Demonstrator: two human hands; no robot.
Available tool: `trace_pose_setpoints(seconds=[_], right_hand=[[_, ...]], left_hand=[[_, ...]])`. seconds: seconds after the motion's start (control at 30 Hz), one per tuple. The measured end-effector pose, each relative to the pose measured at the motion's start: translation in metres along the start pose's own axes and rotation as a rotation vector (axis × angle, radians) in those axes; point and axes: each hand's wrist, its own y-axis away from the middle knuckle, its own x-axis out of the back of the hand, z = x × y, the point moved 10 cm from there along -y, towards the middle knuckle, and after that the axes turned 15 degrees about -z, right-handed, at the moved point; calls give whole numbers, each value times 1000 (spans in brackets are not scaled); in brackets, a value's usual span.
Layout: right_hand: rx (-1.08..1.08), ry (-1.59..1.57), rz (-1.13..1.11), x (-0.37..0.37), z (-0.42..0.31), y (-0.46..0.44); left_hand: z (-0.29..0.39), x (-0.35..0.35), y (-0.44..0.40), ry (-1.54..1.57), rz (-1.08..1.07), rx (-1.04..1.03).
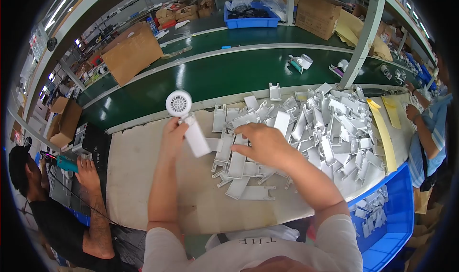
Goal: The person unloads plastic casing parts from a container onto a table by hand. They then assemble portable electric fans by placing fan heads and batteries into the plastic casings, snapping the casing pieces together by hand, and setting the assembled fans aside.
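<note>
My left hand [174,134] is closed on a white handheld fan [197,139], which has a round grille [179,103] at its top and a flat handle tilted down to the right. Over the near left part of a heap of white plastic shells [330,123] is my right hand [264,144]. Its thumb and index finger are apart, just above a long white shell [237,164]. Whether the fingertips touch it I cannot tell. More loose shells [253,192] lie toward the table's front.
A green conveyor [215,73] runs behind the worktable [131,176], with fan parts [301,62] on it. A blue bin [382,243] of shells stands at the right front. One person [57,224] works at left with a teal power tool [67,164]; another [432,128] stands at right.
</note>
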Motion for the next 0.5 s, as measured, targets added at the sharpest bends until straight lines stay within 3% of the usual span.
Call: trace_pose_setpoints(seconds=[0.03,0.13,0.17,0.23,0.3,0.37,0.4,0.47,0.5], right_hand=[[-55,62,-85,3,11,-3],[-72,199,-14,42,53,-10],[-135,242,-18,54,76,-15],[-256,317,-19,75,131,-26],[-516,378,-178,89,197,-42],[-574,462,-354,90,268,-65],[-570,464,-363,93,294,-76],[-512,445,-323,99,333,-100],[-474,455,-329,98,347,-113]], left_hand=[[8,22,8,-298,31,11],[18,95,41,-1018,242,120],[13,119,52,-1010,242,124],[7,176,80,-1289,426,255],[0,204,93,-1415,526,332],[-10,232,110,-1451,642,683],[-9,228,110,-1447,642,693],[29,179,100,-1961,797,428],[31,176,93,-1818,755,422]])
